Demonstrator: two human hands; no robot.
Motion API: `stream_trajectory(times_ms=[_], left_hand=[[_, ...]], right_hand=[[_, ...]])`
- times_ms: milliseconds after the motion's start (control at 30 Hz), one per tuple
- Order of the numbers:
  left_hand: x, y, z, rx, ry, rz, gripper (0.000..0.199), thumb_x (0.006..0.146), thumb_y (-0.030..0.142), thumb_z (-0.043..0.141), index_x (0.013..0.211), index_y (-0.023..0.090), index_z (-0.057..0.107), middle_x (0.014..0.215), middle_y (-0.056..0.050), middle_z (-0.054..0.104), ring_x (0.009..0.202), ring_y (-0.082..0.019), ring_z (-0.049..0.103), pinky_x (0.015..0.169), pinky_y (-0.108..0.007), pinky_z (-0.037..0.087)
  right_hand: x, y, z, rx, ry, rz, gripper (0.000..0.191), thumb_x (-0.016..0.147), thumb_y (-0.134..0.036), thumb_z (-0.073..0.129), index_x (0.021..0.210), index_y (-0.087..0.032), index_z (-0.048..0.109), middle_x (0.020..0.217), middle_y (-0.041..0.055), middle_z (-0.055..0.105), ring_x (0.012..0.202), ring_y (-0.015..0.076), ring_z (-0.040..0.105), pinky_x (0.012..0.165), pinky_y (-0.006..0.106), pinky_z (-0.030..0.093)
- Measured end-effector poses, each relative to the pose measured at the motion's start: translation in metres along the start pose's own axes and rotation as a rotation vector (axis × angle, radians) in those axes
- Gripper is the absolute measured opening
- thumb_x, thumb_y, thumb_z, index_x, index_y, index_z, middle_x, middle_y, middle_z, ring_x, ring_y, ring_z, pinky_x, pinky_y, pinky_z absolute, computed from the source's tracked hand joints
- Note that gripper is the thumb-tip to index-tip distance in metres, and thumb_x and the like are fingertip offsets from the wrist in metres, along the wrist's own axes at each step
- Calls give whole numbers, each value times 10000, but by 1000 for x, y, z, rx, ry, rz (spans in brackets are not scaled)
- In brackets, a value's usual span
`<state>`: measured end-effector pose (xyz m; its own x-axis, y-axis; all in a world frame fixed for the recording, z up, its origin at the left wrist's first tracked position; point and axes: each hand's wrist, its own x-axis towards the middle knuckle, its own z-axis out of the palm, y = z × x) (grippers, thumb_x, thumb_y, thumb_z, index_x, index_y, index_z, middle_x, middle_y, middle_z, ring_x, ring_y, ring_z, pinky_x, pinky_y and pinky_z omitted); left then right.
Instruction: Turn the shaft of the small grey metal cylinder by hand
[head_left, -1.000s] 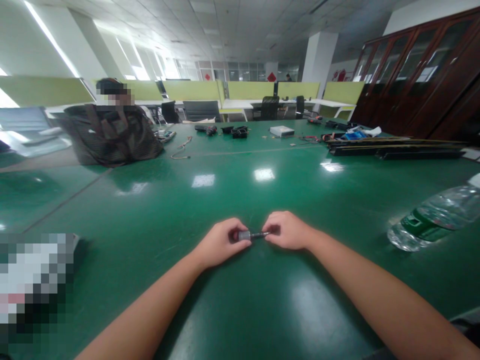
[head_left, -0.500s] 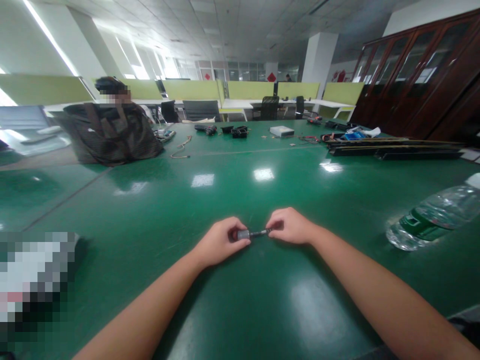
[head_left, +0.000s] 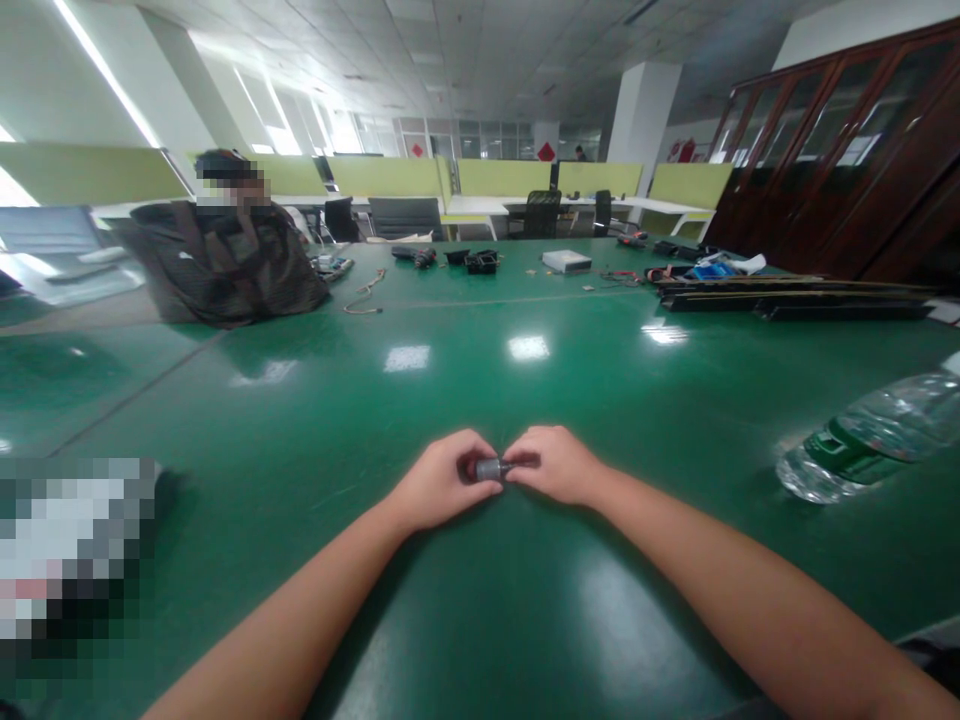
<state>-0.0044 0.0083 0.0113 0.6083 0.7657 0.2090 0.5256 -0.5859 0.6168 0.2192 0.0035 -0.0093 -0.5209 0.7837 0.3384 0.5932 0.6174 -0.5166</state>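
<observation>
Taking twelve o'clock as straight ahead of you, the green surface [head_left: 420, 395] spreads under everything you work with. The biggest container on it is the dark bag [head_left: 244, 275], well apart from you between ten and eleven; its side faces you, so its contents stay hidden. Between eight and nine sits a pixelated object [head_left: 67, 550], too masked to identify. At three is a green-labelled clear bottle [head_left: 862, 440]; you cannot tell whether it stands or lies, or how full it is. Far off at twelve, a black box-like thing [head_left: 481, 262] may be a container, but its inside is too small to make out.

At the clock's centre, your left grip [head_left: 437, 487] is clamped around the gray cylinder [head_left: 489, 469], which points toward three. Your right grip [head_left: 559, 465] is pinched on the slim dark shaft [head_left: 527, 460] at that end, just beside the cylinder. Whether the two are one piece, you cannot tell.

The step in hand looks like fine handling of the shaft, left side steadying, right side adjusting. By that reading, the next move calls for a still cylinder, the shaft in line with it, and light pressure.
</observation>
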Motion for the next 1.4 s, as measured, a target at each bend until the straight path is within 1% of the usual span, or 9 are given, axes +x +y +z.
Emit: stream_trajectory(times_ms=[67,167,233,367,600,967,1400], left_hand=[[0,0,-1,-14,-5,-5,253,813,393,689,942,180,646,811,-17,622,706,-157,579,640,-263,465],[1,0,0,-19,1,-20,232,847,388,652,946,178,653,805,-19,624,697,-154,580,638,-261,465],[1,-1,1,-16,-1,-20,223,827,368,672,944,179,651,813,-18,627,705,-155,584,642,-259,467],[0,-2,1,-5,-13,-17,218,791,333,703,932,178,643,817,-13,625,714,-156,588,648,-254,467],[1,-1,0,3,-15,-33,219,795,348,694,922,179,638,809,-15,629,712,-160,584,645,-259,465],[0,-1,0,18,-14,-28,238,786,382,696,886,178,623,787,-11,617,688,-155,563,628,-255,453],[0,0,0,17,-12,-27,231,796,378,691,890,179,620,794,-10,616,694,-157,565,634,-260,451]], right_hand=[[0,1,0,1,2,-8,134,827,-286,713,931,-213,758,883,36,743,826,159,633,754,269,451],[-2,5,-2,7,9,-61,143,844,-311,698,920,-205,757,877,41,739,834,162,624,762,273,447],[-2,5,-3,6,3,-100,153,840,-313,698,925,-197,753,873,43,734,829,165,616,754,275,445],[-3,5,-2,-10,-8,-137,139,820,-254,700,930,-182,742,842,40,718,807,165,597,729,272,437],[-3,4,-2,-12,-10,-143,158,833,-243,679,969,-188,736,864,42,714,822,168,594,745,274,436],[-4,5,-4,12,-2,-139,151,814,-210,683,951,-192,742,849,34,711,791,159,589,721,265,436],[-6,7,-7,20,-8,-134,145,800,-198,695,938,-193,742,848,39,712,807,166,607,746,273,454]])
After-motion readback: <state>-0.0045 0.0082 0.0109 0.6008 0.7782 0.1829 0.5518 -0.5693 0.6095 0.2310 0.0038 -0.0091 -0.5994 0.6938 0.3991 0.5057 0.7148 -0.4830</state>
